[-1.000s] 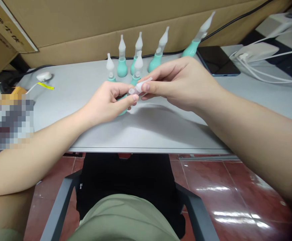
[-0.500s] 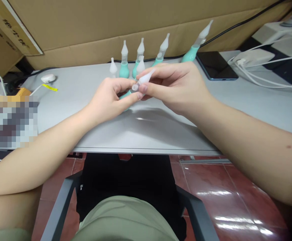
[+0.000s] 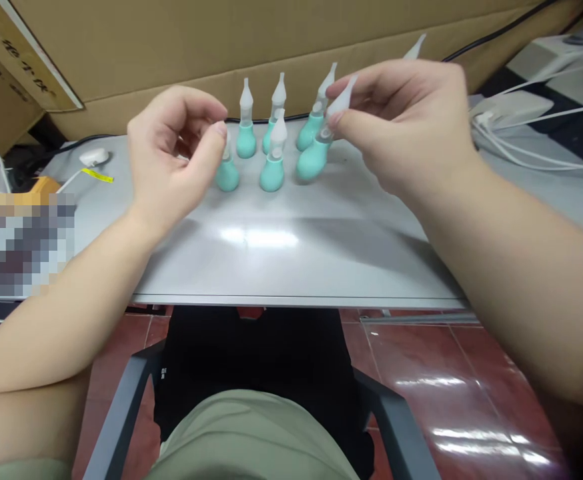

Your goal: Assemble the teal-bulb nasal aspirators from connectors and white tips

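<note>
Pinched between the thumb and fingers of my right hand is the white tip of a green-bulbed nasal aspirator. It tilts to the right, its bulb at the table; whether it bears weight there I cannot tell. My left hand has its thumb and index finger around the tip of the front-left nasal aspirator, which stands upright; the fingers hide most of that tip. Another nasal aspirator stands between them. Behind are more upright ones: a left, a middle and a right nasal aspirator.
A further white tip shows behind my right hand. White cables and a white adapter lie at the right. A small white case is at the left. A cardboard wall borders the grey table at the back.
My hands have parted. The right hand has carried the nasal aspirator rightward and down to the row. My left hand has let go of it and moved left to the front-left one.
</note>
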A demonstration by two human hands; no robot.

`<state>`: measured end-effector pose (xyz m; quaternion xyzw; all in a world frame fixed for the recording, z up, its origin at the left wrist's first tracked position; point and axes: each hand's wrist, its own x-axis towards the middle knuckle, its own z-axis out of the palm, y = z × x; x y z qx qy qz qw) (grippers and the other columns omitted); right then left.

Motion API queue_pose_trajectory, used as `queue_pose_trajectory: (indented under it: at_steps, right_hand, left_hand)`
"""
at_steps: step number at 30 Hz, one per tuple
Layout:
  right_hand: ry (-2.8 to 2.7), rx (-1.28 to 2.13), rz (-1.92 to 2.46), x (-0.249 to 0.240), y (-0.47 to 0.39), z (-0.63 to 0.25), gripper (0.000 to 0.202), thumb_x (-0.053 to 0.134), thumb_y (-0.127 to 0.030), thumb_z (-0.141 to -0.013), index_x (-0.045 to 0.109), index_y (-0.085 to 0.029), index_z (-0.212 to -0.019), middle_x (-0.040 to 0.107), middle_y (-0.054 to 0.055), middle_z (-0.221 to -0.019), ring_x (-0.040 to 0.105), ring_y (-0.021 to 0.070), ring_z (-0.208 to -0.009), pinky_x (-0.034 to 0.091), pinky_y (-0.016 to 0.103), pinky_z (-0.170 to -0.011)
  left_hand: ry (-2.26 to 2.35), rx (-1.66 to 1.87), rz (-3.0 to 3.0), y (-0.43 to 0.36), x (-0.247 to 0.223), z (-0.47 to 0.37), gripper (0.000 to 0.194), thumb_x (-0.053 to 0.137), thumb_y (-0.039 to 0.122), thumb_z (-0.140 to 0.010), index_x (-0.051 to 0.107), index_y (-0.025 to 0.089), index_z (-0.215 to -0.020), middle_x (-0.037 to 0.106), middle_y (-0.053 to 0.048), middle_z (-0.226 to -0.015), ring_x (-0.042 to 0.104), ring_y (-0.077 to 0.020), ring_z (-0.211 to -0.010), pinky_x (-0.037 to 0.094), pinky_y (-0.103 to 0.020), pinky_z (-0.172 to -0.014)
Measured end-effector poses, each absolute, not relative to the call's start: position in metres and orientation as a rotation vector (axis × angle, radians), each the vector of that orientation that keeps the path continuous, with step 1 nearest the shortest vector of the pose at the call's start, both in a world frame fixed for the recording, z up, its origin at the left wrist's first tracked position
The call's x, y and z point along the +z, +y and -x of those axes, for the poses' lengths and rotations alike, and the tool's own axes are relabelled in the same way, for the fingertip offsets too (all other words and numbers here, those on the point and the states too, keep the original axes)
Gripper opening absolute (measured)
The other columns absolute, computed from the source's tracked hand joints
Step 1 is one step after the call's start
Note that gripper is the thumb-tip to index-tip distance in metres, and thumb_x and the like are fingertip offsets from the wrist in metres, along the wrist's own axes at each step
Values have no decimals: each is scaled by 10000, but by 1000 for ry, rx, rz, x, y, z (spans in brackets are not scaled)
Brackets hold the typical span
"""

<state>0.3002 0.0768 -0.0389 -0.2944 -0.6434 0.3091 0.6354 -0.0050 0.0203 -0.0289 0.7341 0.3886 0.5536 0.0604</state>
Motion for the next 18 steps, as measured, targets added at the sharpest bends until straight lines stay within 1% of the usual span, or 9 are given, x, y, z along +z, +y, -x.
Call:
queue_pose_trajectory:
  at_steps: [1, 2, 3, 4, 6, 9, 12, 15, 18]
  right_hand:
    - [-1492, 699, 709, -41, 79, -301, 379, 872, 70, -818, 969, -265, -967, 866, 1, -917, 754, 191, -806, 619, 379, -837]
    - [-1516, 695, 741, -43, 81, -303, 390, 874, 68, -823, 977, -271, -987, 874, 1, -925, 765, 200, -818, 617, 382, -837]
    - [-1528, 681, 765, -45, 82, -304, 391, 881, 61, -830, 981, -276, -999, 884, 2, -939, 771, 205, -827, 615, 385, -841]
    - [-1532, 657, 787, -47, 84, -306, 391, 882, 55, -835, 982, -282, -1005, 891, 2, -951, 769, 205, -828, 611, 384, -843]
    - [-1552, 606, 837, -50, 88, -308, 427, 867, 67, -818, 986, -284, -1030, 909, 2, -980, 760, 199, -822, 606, 377, -840]
    - [-1577, 516, 922, -50, 98, -310, 527, 813, 145, -738, 977, -265, -1026, 901, 3, -955, 738, 188, -804, 579, 360, -799]
    - [-1577, 481, 1030, -48, 102, -310, 556, 723, 221, -664, 922, -236, -911, 834, -4, -851, 703, 175, -770, 528, 350, -754]
    - [-1605, 521, 1033, -44, 97, -310, 649, 677, 233, -696, 963, -222, -1060, 852, 0, -951, 721, 163, -821, 537, 335, -804]
    - [-1560, 477, 938, -40, 88, -311, 783, 651, 244, -665, 928, -216, -1234, 870, 16, -1123, 740, 159, -890, 538, 311, -803]
  left_hand:
    - [1164, 1703, -2230, 27, -30, 9, 846, 750, 1148, -1043, 703, 314, -1185, 670, 9, -992, 579, -191, -1028, 527, -450, -919]
    - [1180, 1697, -2220, 33, -32, 13, 882, 777, 1166, -1006, 699, 315, -1224, 666, 8, -1042, 566, -187, -1052, 525, -451, -962]
    - [1214, 1660, -2207, 37, -33, 15, 873, 850, 1131, -989, 698, 327, -1294, 688, 6, -1121, 575, -190, -1095, 528, -455, -995]
    - [1264, 1581, -2188, 39, -33, 17, 856, 940, 1060, -979, 686, 338, -1362, 709, 2, -1207, 587, -201, -1147, 532, -464, -1033]
    - [1375, 1445, -2104, 42, -35, 19, 830, 1096, 833, -948, 660, 347, -1460, 746, -22, -1355, 611, -247, -1247, 538, -487, -1069]
    - [1467, 1359, -1958, 44, -38, 20, 740, 1106, 527, -882, 693, 347, -1469, 816, -71, -1449, 672, -325, -1335, 576, -509, -1051]
    - [1466, 1318, -1894, 47, -42, 20, 611, 1049, 385, -842, 772, 340, -1385, 874, -81, -1440, 750, -328, -1331, 641, -494, -1063]
    - [1439, 1278, -1883, 50, -45, 19, 500, 1032, 375, -867, 805, 289, -1304, 893, -85, -1329, 784, -280, -1213, 668, -468, -1066]
    - [1378, 1232, -1901, 49, -46, 15, 358, 972, 368, -887, 832, 263, -1199, 897, -91, -1202, 796, -260, -1061, 668, -454, -1002]
